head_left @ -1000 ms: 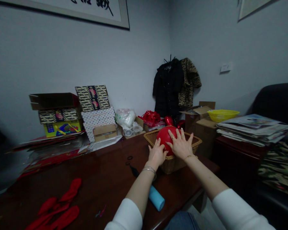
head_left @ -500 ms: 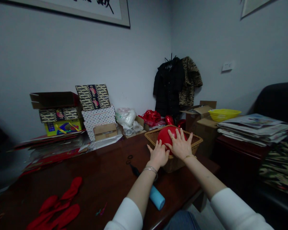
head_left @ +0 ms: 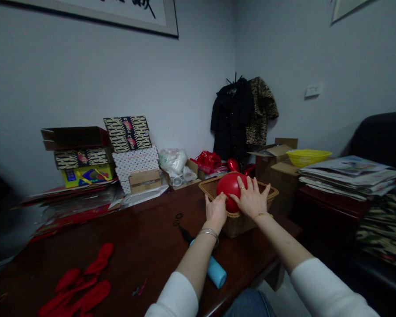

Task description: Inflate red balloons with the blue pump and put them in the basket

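Note:
A round, inflated red balloon (head_left: 229, 185) sits in a woven wicker basket (head_left: 239, 225) near the table's right end. My right hand (head_left: 252, 200) lies on the balloon's right side, fingers spread wide. At its lower left edge, my left hand (head_left: 216, 213) touches the balloon with bent fingers; the fingertips are partly hidden. Under my left forearm lies a blue hand pump (head_left: 215, 270) with a black nozzle end. Several uninflated red balloons (head_left: 92, 297) lie in a loose pile at the table's front left.
Stacked boxes (head_left: 135, 160) and a plastic bag (head_left: 173, 162) line the wall side of the dark table (head_left: 141, 237). Small coloured scraps (head_left: 140, 289) lie near the front. Cardboard boxes (head_left: 282, 176), a yellow basket (head_left: 308, 157) and piled newspapers (head_left: 350, 178) stand to the right.
My right hand has slid slightly right and down on the balloon. The fingers of my left hand have drawn closer together. More of the balloon's front shows between my hands.

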`<act>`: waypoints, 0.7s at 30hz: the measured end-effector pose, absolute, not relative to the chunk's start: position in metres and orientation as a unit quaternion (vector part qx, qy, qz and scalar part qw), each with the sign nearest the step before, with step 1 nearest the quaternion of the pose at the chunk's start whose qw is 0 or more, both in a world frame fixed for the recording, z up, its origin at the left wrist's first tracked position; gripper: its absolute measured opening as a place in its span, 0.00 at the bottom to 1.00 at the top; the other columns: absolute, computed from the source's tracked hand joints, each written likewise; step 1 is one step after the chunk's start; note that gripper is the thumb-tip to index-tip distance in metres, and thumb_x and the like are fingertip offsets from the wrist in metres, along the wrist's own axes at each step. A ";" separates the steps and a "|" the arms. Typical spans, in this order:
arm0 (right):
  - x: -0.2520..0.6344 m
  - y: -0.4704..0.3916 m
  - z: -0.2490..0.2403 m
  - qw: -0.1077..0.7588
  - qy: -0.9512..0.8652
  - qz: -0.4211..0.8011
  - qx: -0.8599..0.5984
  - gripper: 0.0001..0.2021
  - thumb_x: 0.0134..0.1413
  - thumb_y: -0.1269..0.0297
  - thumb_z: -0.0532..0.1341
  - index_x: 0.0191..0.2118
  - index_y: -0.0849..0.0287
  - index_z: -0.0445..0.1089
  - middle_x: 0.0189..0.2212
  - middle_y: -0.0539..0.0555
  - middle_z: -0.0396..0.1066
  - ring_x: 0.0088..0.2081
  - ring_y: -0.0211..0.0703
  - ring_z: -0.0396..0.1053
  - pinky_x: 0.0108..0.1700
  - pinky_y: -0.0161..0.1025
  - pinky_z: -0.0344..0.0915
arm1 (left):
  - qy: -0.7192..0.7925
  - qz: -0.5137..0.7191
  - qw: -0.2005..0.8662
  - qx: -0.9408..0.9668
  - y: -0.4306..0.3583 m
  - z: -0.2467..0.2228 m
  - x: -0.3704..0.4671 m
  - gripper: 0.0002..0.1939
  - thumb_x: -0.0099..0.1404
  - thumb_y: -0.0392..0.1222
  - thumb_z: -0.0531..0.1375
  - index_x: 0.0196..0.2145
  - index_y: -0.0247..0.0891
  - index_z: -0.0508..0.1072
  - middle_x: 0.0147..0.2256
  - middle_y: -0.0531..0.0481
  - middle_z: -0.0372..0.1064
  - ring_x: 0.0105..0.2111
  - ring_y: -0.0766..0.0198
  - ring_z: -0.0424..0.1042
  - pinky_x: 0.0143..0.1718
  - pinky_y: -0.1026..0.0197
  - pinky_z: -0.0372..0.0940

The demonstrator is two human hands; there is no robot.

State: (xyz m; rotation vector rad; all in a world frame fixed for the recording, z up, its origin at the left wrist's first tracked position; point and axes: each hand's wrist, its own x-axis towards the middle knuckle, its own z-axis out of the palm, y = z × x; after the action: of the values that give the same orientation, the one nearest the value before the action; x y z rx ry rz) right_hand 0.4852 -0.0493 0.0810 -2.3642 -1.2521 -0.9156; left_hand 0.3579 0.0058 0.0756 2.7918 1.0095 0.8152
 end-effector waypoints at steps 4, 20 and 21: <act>0.481 -0.053 0.081 0.155 -0.452 -0.347 -0.807 0.31 0.57 0.46 0.50 0.63 0.54 0.48 0.62 0.64 0.48 0.63 0.60 0.42 0.56 0.69 0.25 | 0.324 0.261 0.020 0.909 0.000 0.076 0.357 0.13 0.65 0.37 0.50 0.47 0.39 0.66 0.54 0.43 0.64 0.57 0.54 0.58 0.57 0.30 0.30; 0.462 -0.059 0.095 0.169 -0.479 -0.368 -0.779 0.31 0.57 0.46 0.48 0.63 0.56 0.49 0.63 0.63 0.46 0.64 0.60 0.33 0.57 0.69 0.28 | 0.349 0.325 -0.019 0.878 0.004 0.083 0.314 0.21 0.64 0.45 0.52 0.55 0.43 0.61 0.63 0.48 0.49 0.64 0.53 0.38 0.59 0.32 0.30; 0.461 -0.058 0.095 0.168 -0.475 -0.365 -0.783 0.32 0.57 0.45 0.48 0.62 0.56 0.49 0.63 0.63 0.46 0.64 0.61 0.33 0.57 0.69 0.28 | 0.353 0.321 -0.017 0.879 0.003 0.083 0.311 0.22 0.64 0.46 0.52 0.56 0.44 0.60 0.63 0.48 0.48 0.64 0.53 0.38 0.59 0.32 0.31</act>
State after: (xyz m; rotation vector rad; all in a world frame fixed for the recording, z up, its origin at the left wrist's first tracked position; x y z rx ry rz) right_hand 0.4611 -0.0581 0.0949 -2.2276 -1.3505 -1.0396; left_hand 0.3111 0.0034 0.0827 2.7906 1.1209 1.0204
